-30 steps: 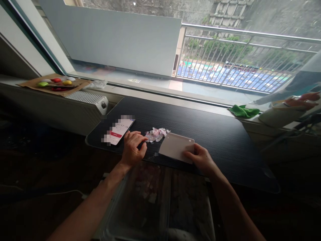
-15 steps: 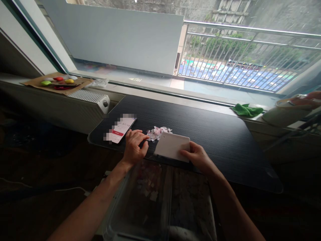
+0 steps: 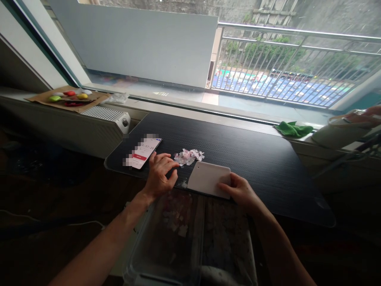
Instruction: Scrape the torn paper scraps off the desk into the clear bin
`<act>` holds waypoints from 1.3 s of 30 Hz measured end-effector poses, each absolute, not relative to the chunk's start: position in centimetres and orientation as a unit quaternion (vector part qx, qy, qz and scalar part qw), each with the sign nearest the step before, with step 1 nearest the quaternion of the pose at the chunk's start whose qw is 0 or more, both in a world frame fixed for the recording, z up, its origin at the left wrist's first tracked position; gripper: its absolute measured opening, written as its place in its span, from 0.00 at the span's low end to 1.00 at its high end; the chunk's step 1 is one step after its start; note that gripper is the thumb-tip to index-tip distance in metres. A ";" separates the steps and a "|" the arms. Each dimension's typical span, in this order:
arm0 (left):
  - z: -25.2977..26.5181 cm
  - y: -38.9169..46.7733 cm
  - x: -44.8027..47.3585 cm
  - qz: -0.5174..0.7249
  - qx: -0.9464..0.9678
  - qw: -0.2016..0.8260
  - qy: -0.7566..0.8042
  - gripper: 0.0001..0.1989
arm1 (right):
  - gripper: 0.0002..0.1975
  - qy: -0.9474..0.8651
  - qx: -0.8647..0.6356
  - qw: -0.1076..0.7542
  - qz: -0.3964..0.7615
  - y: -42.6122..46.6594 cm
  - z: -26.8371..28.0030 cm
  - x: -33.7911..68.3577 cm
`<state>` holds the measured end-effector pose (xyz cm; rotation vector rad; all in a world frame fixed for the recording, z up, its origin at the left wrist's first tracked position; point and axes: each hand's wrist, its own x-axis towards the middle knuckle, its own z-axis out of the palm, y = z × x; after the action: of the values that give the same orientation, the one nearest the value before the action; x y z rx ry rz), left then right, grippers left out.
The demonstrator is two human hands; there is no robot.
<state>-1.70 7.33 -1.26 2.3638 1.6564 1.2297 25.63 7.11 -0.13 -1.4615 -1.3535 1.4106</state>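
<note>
My right hand (image 3: 240, 191) grips a flat white plastic scraper (image 3: 208, 178) by its right end, thumb on top. The scraper lies low over the front part of the black table (image 3: 256, 167). Just beyond its upper left corner sits a loose pile of small pale pink and white paper scraps (image 3: 189, 157). A few bits (image 3: 184, 184) lie by the scraper's left edge. My left hand (image 3: 162, 174) hovers at the table's front edge, fingers apart and curved, empty, left of the pile. Below the edge, a clear plastic bin (image 3: 133, 258) holds more scraps.
A phone (image 3: 145, 154) showing a running timer lies left of my left hand. Beyond the table are a radiator (image 3: 105, 119), a brown sheet (image 3: 38, 98) with colourful items, a green cloth (image 3: 293, 130) on the sill and a light-coloured container (image 3: 336, 133) at right.
My right hand and the scraper have shifted slightly right and towards me, away from the pile. Small bits now show beside the scraper's left edge. My left hand has barely moved.
</note>
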 end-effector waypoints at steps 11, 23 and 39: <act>-1.5 3.2 -0.5 0.306 0.805 0.024 0.508 0.08 | 0.14 -0.529 -0.564 0.350 0.529 6.8 -0.2 24.5; -1.2 3.9 -2.1 0.338 0.771 0.000 0.540 0.06 | 0.11 -0.546 -0.610 0.410 0.404 6.8 1.3 25.2; -3.2 8.3 -2.8 0.376 0.731 -0.060 0.566 0.10 | 0.08 -0.648 -0.577 0.370 0.333 8.9 0.9 21.9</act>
<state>-2.80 8.33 -3.20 2.3882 1.8499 1.2276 21.91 8.90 0.93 -1.4795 -1.6614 0.8533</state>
